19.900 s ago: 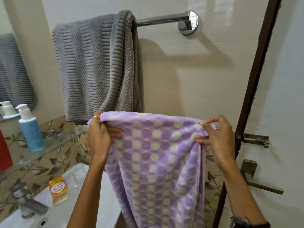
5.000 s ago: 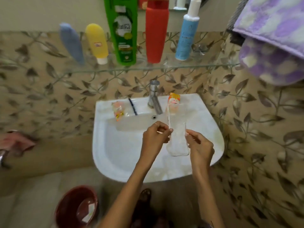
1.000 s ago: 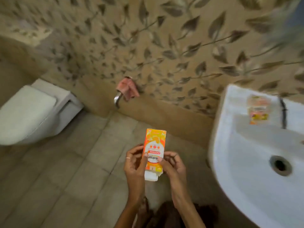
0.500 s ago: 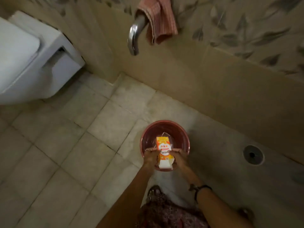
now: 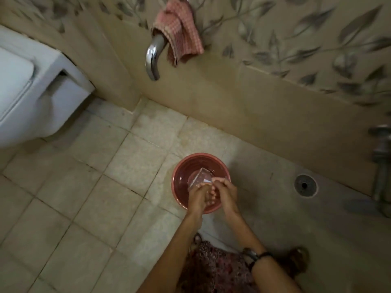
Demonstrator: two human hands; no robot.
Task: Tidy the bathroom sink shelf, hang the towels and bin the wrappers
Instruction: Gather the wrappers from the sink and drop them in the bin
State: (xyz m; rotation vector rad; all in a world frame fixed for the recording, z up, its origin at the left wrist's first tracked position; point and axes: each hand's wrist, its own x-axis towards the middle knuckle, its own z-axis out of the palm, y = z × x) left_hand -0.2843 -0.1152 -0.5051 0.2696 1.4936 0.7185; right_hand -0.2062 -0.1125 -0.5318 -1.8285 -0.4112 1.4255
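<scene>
A red round bin (image 5: 179,166) stands on the floor tiles near the wall. A clear plastic wrapper (image 5: 198,176) lies inside it. My left hand (image 5: 197,196) and my right hand (image 5: 225,192) are pressed close together over the bin's near side, fingers curled inward. Only a pale edge of the orange carton (image 5: 206,181) shows at their fingertips; the rest is hidden between the hands. A pink checked cloth (image 5: 179,30) hangs over a chrome wall tap (image 5: 152,58) above.
A white toilet (image 5: 31,92) sits at the left. A floor drain (image 5: 305,185) lies right of the bin, and chrome pipework (image 5: 382,166) stands at the right edge. My feet are just below the bin.
My hands have sunk lower into the bin and closed together. The orange carton, upright and plain to see half a second ago, is now almost hidden between them.
</scene>
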